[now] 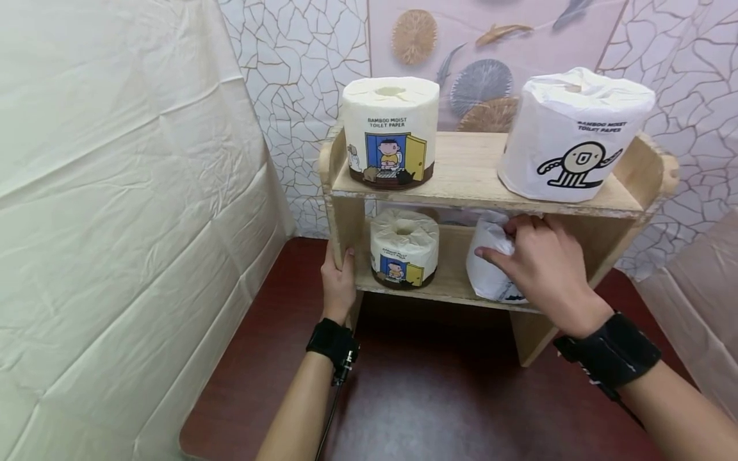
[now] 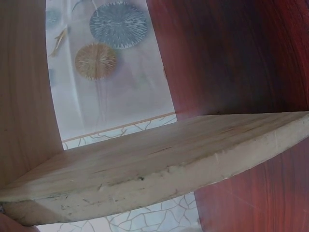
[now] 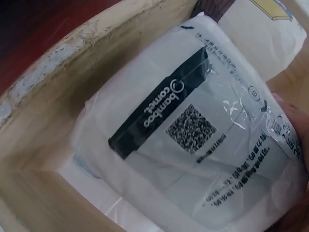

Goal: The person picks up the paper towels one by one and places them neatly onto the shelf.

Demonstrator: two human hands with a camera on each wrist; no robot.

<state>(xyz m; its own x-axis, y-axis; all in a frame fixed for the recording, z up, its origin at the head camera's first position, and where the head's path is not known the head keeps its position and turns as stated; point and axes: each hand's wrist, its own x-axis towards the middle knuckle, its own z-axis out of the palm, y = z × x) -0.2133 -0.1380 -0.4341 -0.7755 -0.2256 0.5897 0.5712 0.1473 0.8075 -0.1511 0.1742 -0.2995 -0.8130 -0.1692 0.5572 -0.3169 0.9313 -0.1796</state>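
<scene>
My left hand point(image 1: 338, 282) grips the left side panel of a wooden shelf point(image 1: 467, 291), with its thumb on the inner face and the other fingers hidden behind. On the right of the lower board, my right hand point(image 1: 544, 266) holds a white wrapped toilet paper roll point(image 1: 487, 269) by its upper part. The right wrist view shows this toilet paper roll point(image 3: 159, 159) tilted, its dark brand band and square code facing the camera. Left of it on the same board stands a cream toilet paper roll point(image 1: 403, 246) with a cartoon print.
The top board carries a cream toilet paper roll point(image 1: 392, 134) at the left and a white toilet paper roll point(image 1: 576, 137) at the right. A dark red table point(image 1: 403, 397) lies under the shelf. Pale padded cloth point(image 1: 144, 224) walls the left side; a patterned backdrop point(image 1: 282, 96) hangs behind.
</scene>
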